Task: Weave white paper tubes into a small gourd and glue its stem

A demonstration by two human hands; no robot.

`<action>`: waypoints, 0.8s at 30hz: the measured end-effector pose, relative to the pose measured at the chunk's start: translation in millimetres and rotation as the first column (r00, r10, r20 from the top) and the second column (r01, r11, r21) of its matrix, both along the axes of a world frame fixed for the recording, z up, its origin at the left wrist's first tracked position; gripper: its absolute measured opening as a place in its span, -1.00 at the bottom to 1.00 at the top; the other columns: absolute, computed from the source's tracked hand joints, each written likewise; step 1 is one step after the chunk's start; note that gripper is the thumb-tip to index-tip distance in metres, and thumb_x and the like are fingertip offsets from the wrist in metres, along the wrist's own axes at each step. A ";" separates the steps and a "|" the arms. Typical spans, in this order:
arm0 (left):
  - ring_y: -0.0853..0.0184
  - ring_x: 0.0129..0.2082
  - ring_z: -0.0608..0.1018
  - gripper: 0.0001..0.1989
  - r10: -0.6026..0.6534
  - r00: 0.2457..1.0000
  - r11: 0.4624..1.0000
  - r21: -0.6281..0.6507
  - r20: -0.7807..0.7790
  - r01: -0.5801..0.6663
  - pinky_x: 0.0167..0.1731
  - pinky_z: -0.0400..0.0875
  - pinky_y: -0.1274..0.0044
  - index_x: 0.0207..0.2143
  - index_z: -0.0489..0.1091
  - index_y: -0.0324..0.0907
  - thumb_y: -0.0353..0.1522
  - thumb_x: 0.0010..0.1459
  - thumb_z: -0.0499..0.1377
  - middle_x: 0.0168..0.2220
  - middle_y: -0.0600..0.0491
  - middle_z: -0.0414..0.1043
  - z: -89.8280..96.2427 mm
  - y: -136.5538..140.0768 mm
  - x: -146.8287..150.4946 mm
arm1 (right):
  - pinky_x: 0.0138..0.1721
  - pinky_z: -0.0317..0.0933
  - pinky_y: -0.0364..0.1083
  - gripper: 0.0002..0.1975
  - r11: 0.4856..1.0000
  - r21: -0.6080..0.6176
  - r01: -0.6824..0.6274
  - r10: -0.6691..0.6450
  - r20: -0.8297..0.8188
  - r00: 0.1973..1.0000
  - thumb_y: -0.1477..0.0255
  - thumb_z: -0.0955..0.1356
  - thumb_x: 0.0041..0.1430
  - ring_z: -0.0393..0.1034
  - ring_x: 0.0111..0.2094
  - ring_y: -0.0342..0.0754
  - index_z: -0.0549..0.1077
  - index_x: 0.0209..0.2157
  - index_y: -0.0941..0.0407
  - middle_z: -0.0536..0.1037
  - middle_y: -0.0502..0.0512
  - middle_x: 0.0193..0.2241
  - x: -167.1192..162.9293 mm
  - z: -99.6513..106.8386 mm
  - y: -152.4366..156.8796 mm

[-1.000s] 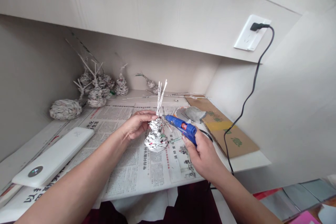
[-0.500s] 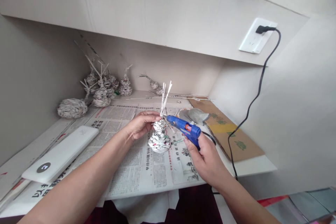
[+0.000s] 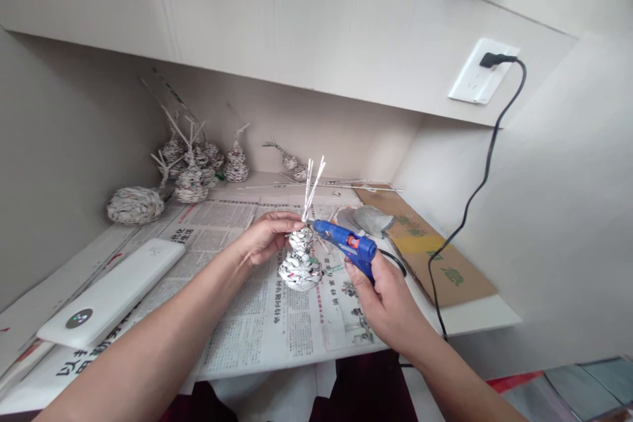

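Forearm reaching in over the desk (image 3: 477, 318), the left grip (image 3: 264, 237) pinches the top of a knobbly, two-bulbed paper gourd (image 3: 300, 270), upright over the newspaper (image 3: 247, 330) toward the front edge. The right grip (image 3: 388, 303) wraps a smooth blue glue gun (image 3: 341, 241), tip at the gourd's stem. Flat brown cardboard (image 3: 467, 287) lines the right edge.

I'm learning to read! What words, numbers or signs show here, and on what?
"代化": newspaper
"生活": newspaper
"坚持问题": newspaper
"以": newspaper
Too small or blurred: other newsprint, markings on white device, green prints on cardboard.
Blue glue gun: nothing readable.
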State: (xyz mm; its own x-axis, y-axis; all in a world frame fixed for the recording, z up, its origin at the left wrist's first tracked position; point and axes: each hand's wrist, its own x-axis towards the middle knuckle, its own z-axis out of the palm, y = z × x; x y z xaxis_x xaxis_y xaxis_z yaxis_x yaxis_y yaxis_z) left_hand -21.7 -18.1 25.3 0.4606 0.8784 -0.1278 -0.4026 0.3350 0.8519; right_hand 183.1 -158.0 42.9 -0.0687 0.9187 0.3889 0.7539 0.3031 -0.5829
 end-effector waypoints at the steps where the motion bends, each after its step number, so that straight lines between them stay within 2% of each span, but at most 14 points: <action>1: 0.34 -0.57 0.54 -0.85 0.002 1.000 1.000 -0.001 0.002 -0.002 -0.52 0.47 0.56 -0.46 0.53 -0.34 -0.57 -0.18 0.36 -0.53 -0.02 0.53 0.2 0.1 0.0 | -0.17 0.33 0.05 -0.58 1.000 0.000 -0.002 0.002 -0.003 1.000 0.34 0.22 0.32 0.42 -0.17 0.09 0.22 0.18 0.11 0.52 0.22 -0.16 0.5 -0.5 -0.5; 10: 0.33 -0.54 0.56 -0.83 -0.013 1.000 1.000 0.027 -0.018 0.014 -0.48 0.48 0.56 -0.42 0.54 -0.34 -0.53 -0.17 0.38 -0.50 -0.04 0.54 -5.4 2.4 0.3 | -0.11 0.32 0.09 -0.59 1.000 0.015 -0.020 0.020 0.005 1.000 0.36 0.22 0.32 0.41 -0.11 0.12 0.21 0.18 0.09 0.51 0.23 -0.15 0.5 -2.5 1.2; 24: 0.35 -0.54 0.54 -0.80 -0.011 0.998 1.000 0.028 -0.056 0.013 -0.52 0.46 0.58 -0.43 0.53 -0.34 -0.52 -0.21 0.40 -0.51 -0.03 0.53 -2.1 0.2 -0.3 | -0.19 0.33 0.04 -0.61 1.000 0.017 0.005 -0.005 0.008 1.000 0.35 0.22 0.32 0.42 -0.15 0.11 0.25 0.15 0.13 0.52 0.22 -0.18 0.7 -1.9 2.4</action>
